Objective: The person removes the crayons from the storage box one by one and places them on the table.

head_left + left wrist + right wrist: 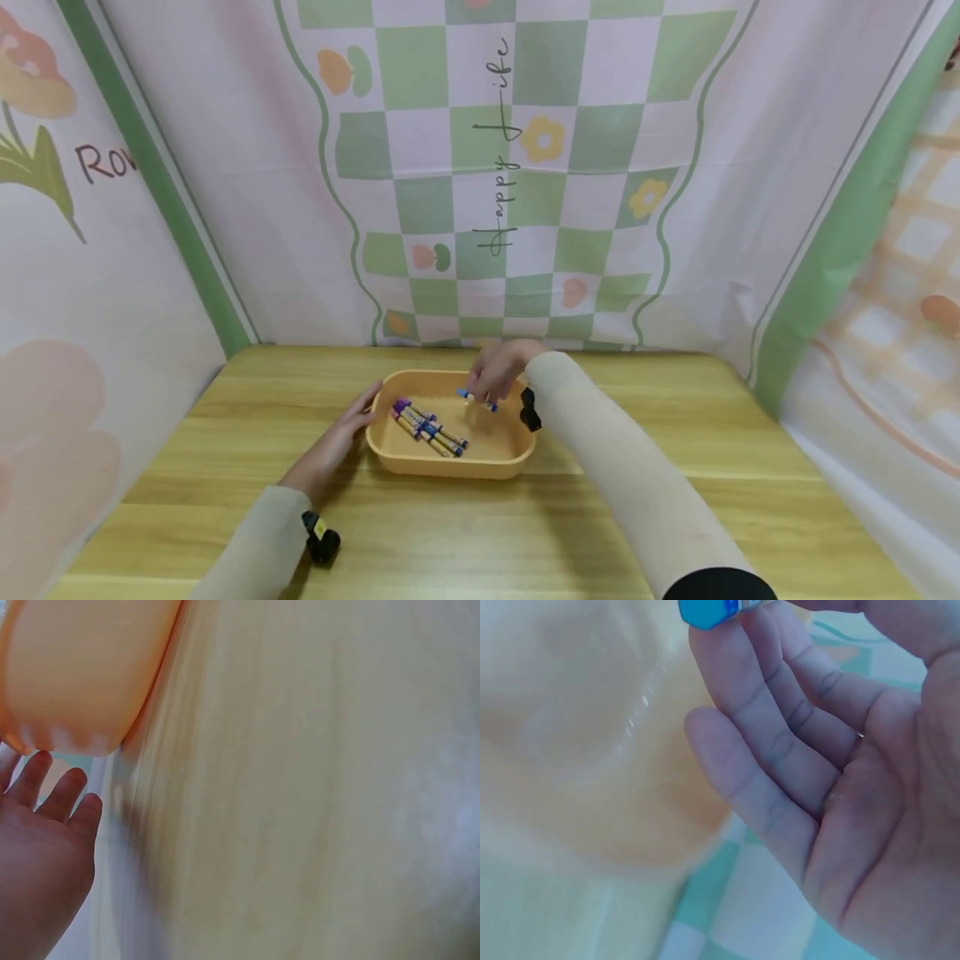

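Note:
A yellow-orange plastic basket stands on the wooden table. Several crayons with pale wrappers and blue bands lie in a loose pile in its left half; some show purple tips. Over the basket's right half, my right hand pinches one crayon with a light blue tip. Its blue end shows at the top of the right wrist view, against the fingertips. My left hand rests against the basket's left side, its fingers fairly straight along the rim; in the left wrist view the fingertips meet the basket wall.
The wooden tabletop extends around the basket. A printed cloth with green checks hangs behind the table's back edge, and more cloth hangs at both sides. Each sleeve carries a small black wrist camera.

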The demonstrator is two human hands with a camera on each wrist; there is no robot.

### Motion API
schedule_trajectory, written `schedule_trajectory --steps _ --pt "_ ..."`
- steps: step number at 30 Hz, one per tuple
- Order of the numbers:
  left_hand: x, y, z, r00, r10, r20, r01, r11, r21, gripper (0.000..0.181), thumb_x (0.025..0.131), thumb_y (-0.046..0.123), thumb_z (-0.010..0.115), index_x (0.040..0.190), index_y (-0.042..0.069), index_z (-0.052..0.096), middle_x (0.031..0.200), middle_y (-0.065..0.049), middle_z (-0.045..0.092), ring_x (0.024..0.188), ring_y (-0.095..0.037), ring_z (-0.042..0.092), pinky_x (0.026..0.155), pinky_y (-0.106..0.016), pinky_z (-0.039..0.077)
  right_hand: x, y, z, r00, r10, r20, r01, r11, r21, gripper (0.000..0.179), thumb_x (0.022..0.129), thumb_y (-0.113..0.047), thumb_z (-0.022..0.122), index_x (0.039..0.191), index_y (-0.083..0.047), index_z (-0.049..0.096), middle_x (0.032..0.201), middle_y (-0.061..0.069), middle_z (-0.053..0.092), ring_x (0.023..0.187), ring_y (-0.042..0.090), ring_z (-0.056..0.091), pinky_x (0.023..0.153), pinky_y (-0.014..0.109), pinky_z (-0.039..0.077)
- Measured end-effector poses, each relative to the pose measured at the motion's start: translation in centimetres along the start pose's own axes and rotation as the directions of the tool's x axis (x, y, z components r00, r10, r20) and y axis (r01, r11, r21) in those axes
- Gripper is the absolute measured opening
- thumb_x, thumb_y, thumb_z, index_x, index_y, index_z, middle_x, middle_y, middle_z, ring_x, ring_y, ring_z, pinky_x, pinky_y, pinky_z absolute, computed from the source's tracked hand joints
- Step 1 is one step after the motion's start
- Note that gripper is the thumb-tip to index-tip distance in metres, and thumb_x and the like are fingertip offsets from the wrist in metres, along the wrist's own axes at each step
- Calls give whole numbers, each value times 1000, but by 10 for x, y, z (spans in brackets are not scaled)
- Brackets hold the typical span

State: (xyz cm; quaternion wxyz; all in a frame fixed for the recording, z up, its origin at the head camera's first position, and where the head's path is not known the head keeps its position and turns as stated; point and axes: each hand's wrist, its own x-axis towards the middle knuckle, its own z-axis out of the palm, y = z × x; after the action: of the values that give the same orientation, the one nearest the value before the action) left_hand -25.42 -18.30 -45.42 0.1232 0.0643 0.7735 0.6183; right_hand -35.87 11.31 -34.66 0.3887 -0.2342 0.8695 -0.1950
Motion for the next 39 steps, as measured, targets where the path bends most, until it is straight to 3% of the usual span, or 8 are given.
schedule_trajectory --steps 10,19,28,34,39 --pt "-1 -2 -2 1000 -7 5 7 1000 -8 58 108 28 34 162 30 15 168 2 3 152 -27 -4 118 -56 -7 -38 19 -25 988 -22 -152 19 1000 -20 30 90 -17 68 117 -6 65 107 6 70 95 21 68 85 34 57" --pt "-2 -2 -2 1000 -14 18 14 1000 -8 58 108 30 33 162 31 12 168 3 2 152 -27 -3 119 -54 -3 -63 54 -29 986 21 -165 -11 998 62 39 89 -15 65 125 -1 59 114 10 64 100 24 64 91 40 55" --pt "-3 -1 -1 999 -47 7 47 999 -6 58 107 34 35 161 36 14 168 6 3 152 -26 -2 119 -56 -4 -70 96 -11 979 56 -196 -32 992 122 35 88 -13 65 120 0 60 105 12 66 94 23 65 90 44 55" --pt "-3 -1 0 999 -48 5 48 999 -6 58 107 36 36 161 37 14 167 7 3 152 -25 -2 118 -57 -4 -65 121 12 972 69 -224 -26 982 189 32 82 -6 64 113 1 63 86 6 64 75 15 57 73 34 53" --pt "-2 0 1 999 -33 3 33 999 -5 58 107 34 35 162 33 14 168 6 3 152 -25 -1 120 -54 -1 -62 133 25 967 93 -238 -35 971 238 26 84 -5 66 109 1 64 85 7 66 75 15 60 71 31 54"
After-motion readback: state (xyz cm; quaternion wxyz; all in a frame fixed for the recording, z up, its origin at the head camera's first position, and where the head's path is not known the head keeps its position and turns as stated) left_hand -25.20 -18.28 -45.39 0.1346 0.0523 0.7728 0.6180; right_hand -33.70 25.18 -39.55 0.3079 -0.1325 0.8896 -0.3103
